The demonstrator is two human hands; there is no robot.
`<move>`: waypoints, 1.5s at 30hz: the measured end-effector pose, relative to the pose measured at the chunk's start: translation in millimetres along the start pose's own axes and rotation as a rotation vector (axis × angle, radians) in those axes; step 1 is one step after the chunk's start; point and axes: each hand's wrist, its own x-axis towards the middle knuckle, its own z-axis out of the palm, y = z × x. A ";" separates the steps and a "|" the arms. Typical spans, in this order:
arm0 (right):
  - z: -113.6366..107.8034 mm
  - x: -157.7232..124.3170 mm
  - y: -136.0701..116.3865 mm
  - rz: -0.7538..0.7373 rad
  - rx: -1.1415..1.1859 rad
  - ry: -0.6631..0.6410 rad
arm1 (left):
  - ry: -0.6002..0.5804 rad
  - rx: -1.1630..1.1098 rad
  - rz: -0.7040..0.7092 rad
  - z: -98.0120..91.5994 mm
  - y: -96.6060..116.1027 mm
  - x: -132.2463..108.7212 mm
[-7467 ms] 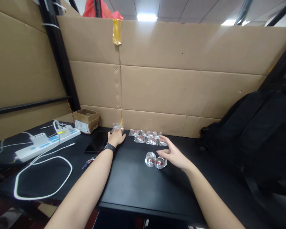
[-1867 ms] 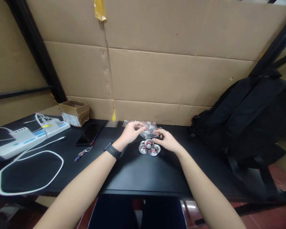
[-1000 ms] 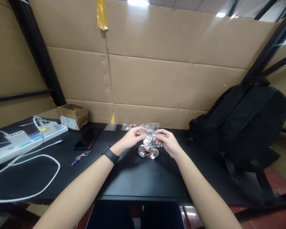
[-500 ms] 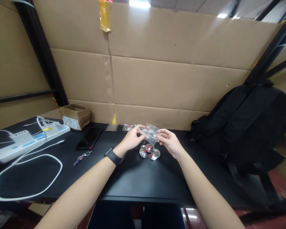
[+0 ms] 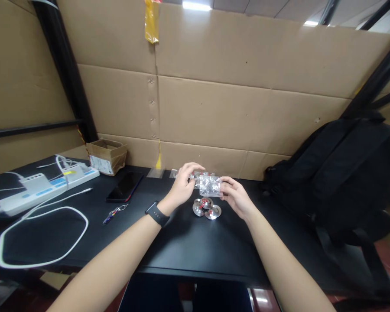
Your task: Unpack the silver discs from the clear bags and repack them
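My right hand [image 5: 236, 196] pinches the right edge of a clear, crinkled plastic bag [image 5: 209, 186] above the black table. To its left, my left hand [image 5: 184, 182], a dark watch on its wrist, has thumb and fingers apart with nothing plainly between them. Below and between both hands, several shiny metal finger cymbals [image 5: 212, 212] with red bits lie in a small heap on the table. Behind the bag are more clear packets [image 5: 173, 173] with red bits, partly hidden by my left hand and the bag.
On the left are a white power strip [image 5: 48, 190], a looped white cable [image 5: 83, 234], a phone [image 5: 125, 187], a keyring [image 5: 115, 213] and an open cardboard box [image 5: 107, 157]. A black backpack [image 5: 338, 173] stands at right. A flat clear bag [image 5: 155, 173] lies by the cardboard wall [image 5: 208, 117].
My left hand has let go of the plastic bag and its fingers have opened. The bag stays in my right hand, turned flatter. The camera view has shifted slightly left.
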 end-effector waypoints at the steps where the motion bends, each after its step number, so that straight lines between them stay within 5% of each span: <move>1: 0.1 -0.4 -1.6 0.003 0.017 0.010 | -0.010 0.058 0.031 -2.2 2.9 -0.4; 8: -2.9 -1.0 -7.2 0.046 0.074 0.059 | -0.129 0.309 0.316 -2.4 25.2 -7.0; 15: -2.6 -0.8 -5.3 0.092 0.038 0.044 | -0.072 0.302 0.332 5.1 24.7 -8.8; 21: -7.4 3.4 1.3 0.101 0.005 0.076 | 0.142 0.377 0.084 -22.1 7.2 5.1; 27: -9.4 3.0 0.6 0.076 -0.028 0.074 | 0.421 0.660 -0.347 -84.2 -53.9 7.7; 30: -8.8 2.9 0.2 0.077 -0.036 0.069 | 0.341 0.765 -0.528 -94.6 -88.9 -4.7; 36: -8.8 3.1 0.9 0.093 -0.031 0.065 | -0.037 0.834 -0.690 -76.9 -126.9 -22.8; 45: -10.1 3.2 2.6 0.091 -0.051 0.043 | -0.111 0.693 -0.624 -65.7 -138.5 -20.8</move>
